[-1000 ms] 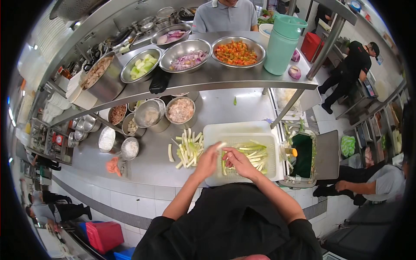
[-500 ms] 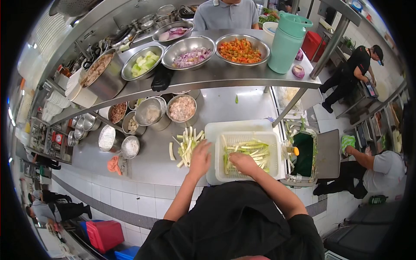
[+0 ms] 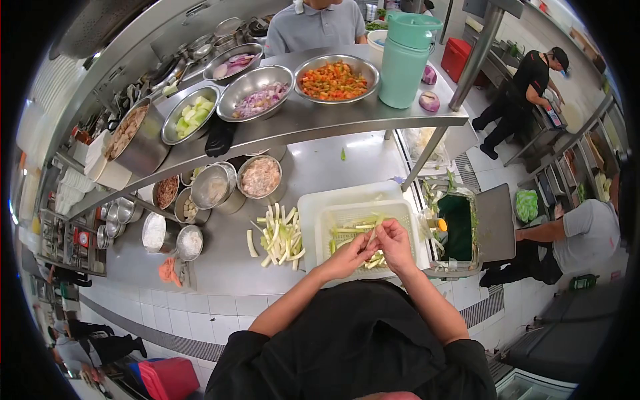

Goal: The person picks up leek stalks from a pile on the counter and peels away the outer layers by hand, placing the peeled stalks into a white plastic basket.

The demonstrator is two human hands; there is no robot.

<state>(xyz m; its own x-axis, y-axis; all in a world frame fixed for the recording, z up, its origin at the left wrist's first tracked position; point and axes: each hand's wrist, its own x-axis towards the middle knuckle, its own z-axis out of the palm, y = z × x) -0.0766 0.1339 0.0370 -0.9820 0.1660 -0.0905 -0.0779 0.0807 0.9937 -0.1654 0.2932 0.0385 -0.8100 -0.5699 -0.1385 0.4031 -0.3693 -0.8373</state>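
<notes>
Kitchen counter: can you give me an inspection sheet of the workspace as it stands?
Surface: steel counter, a green scrap on it
Job's things: pale stalks piled left of the white basket, more stalks inside
Clutter: crumpled orange cloth near a bowl of white powder
Grip: left hand and right hand meet over the basket, seemingly pinching a thin stalk
Cables: nothing seen
Surroundings: person in grey beyond the shelf; open bin on the right

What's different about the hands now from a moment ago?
The left hand has moved right, from beside the loose pile of stalks to over the basket. The right hand has lifted from the stalks in the basket to meet it. Together they now pinch what looks like a stalk. The pile, the basket and the green jug look unmoved.
</notes>
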